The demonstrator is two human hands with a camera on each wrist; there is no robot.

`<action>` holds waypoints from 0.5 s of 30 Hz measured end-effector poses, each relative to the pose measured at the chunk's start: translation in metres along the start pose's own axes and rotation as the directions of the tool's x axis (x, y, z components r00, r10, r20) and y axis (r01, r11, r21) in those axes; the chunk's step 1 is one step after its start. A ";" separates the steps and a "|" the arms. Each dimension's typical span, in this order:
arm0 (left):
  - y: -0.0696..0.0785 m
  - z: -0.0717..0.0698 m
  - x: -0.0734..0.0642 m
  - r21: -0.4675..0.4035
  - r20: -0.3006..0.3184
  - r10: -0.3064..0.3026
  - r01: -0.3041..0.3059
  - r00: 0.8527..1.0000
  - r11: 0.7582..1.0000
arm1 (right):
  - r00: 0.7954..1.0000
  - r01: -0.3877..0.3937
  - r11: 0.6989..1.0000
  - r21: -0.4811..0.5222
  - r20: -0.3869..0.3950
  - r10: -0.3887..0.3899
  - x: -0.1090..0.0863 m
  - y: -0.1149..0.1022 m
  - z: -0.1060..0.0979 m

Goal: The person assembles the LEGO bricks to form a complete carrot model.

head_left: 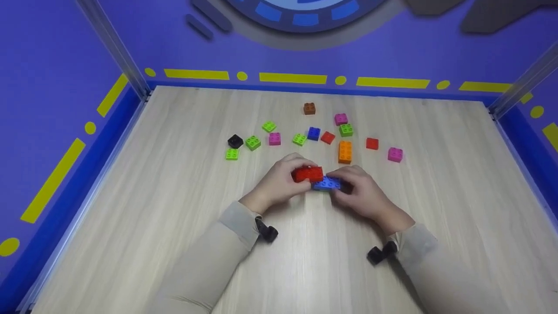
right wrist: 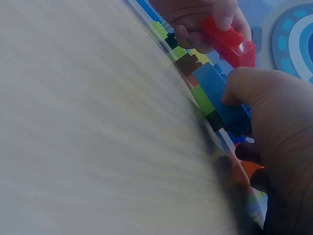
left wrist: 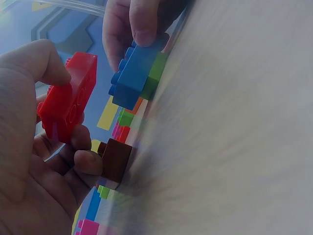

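My left hand [head_left: 285,176] pinches a long red toy building brick [head_left: 309,174] between thumb and fingers, tilted above the table. Close beside it, my right hand [head_left: 362,192] grips a blue brick [head_left: 328,183] with its studs up. Beneath the blue brick, a green brick [left wrist: 154,76] shows in the left wrist view, and the right wrist view has a darker piece [right wrist: 215,120] next to the green one. The red and blue bricks are apart in the left wrist view. A brown brick [left wrist: 116,160] stands near the left fingertips there; the head view hides it.
Loose bricks lie scattered beyond the hands: an orange brick [head_left: 345,151], a black one [head_left: 235,141], a small blue one [head_left: 314,133], a brown one [head_left: 309,108], and several green, pink and red ones. Purple-blue panels [head_left: 287,61] enclose the wooden table [head_left: 174,144].
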State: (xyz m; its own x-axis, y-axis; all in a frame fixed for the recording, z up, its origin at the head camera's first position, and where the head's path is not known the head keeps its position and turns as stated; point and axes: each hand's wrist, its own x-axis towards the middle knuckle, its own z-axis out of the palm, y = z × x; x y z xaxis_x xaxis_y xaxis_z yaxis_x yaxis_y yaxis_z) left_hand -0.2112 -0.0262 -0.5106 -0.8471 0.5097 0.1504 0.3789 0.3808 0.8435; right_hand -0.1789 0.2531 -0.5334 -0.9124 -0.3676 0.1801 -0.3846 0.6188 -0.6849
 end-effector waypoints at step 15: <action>-0.001 -0.001 -0.001 0.042 0.054 0.007 -0.009 0.999 0.999 | 1.000 0.002 1.000 -0.016 0.027 -0.002 0.002 0.000 0.000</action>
State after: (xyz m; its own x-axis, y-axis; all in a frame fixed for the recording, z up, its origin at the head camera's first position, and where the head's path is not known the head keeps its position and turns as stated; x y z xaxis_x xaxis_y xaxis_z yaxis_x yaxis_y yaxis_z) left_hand -0.2111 -0.0274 -0.5113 -0.8232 0.5531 0.1280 0.4016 0.4079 0.8200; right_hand -0.1810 0.2524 -0.5333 -0.9076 -0.3872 0.1626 -0.3890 0.6293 -0.6728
